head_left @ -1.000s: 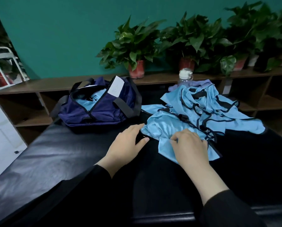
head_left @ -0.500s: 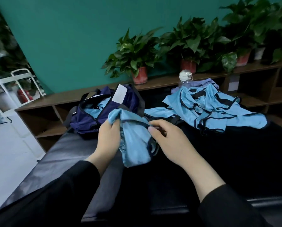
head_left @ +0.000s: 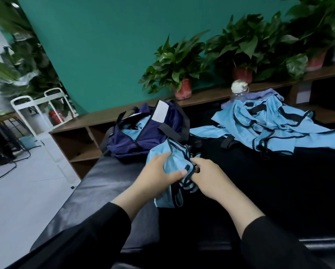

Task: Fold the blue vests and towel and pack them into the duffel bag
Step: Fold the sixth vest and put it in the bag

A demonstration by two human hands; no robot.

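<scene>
Item: folded blue vest (head_left: 169, 164), bunched, held above the black padded bench (head_left: 96, 183) just in front of the duffel bag (head_left: 143, 136). Your left hand (head_left: 158, 175) grips its left side, thumb laid across the cloth; your right hand (head_left: 209, 177) pinches its black-trimmed edge, fingers curled.

Item: duffel bag, navy, unzipped, light blue cloth showing inside.

Item: pile of blue vests (head_left: 269, 127), unfolded, on the bench to the right, well apart from both hands.

Item: water bottle (head_left: 238, 90), behind the pile.

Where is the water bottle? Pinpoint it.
In the head view, the water bottle stands at the black table's far right, behind the pile of blue vests, before the wooden shelf.
</scene>
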